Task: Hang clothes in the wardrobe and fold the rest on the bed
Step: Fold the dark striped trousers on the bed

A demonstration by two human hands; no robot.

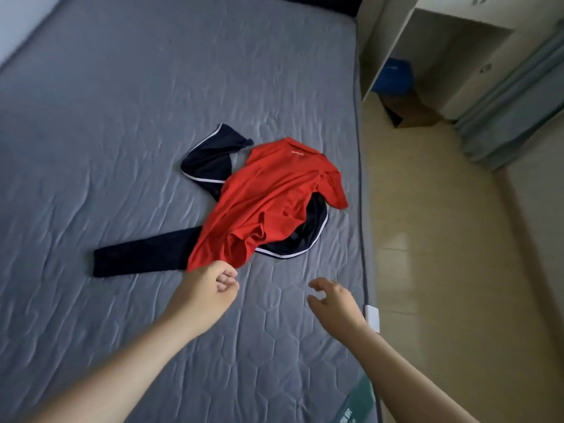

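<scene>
Red shirt crumpled on the bed atop dark navy clothes, collar far right, hem near left. Left hand right at the hem corner, fingers curled (pinching cloth or not: cannot tell). Right hand farther off, slack, holding nothing.

**Both bare arms reaching forward, hands apart**

The left forearm enters from the near left and slants far and rightward. The left hand has its fingers curled in towards the palm. The right forearm enters from the near right. The right hand, palm down, has its fingers spread and loosely bent, holding nothing. The left hand lies slightly farther.
</scene>
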